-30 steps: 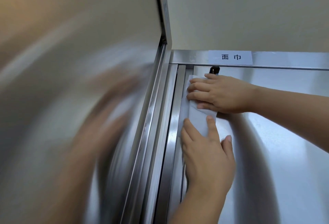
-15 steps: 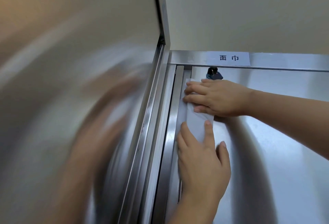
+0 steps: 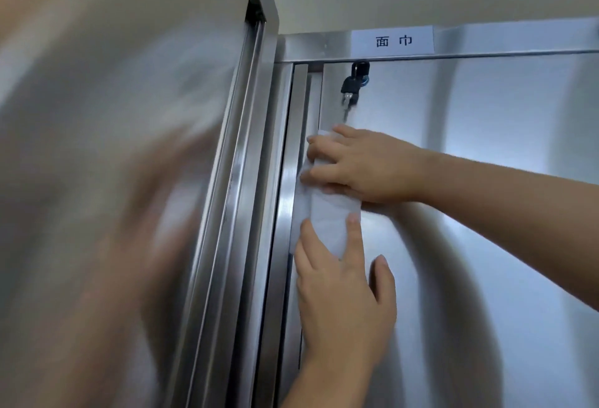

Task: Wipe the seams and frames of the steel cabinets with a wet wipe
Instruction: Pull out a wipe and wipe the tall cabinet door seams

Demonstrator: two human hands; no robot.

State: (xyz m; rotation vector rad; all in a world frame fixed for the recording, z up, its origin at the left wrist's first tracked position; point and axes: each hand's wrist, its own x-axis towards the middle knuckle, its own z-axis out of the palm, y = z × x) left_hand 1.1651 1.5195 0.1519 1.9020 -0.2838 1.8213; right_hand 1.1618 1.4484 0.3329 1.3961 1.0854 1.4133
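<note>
Right hand at twelve o'clock and left hand at six pressed the wet wipe flat-fingered; upward strokes might snag the key.

two bare hands and two bare forearms of one person, seen from the head camera.
the left hand is bare, with smooth knuckles and short, rounded fingernails of a plain, natural look; the left forearm is uncovered down to the lower edge of the picture. the right hand is bare too, its knuckles lightly creased, and the right forearm is uncovered all the way to the right edge, its underside in soft shadow.
</note>
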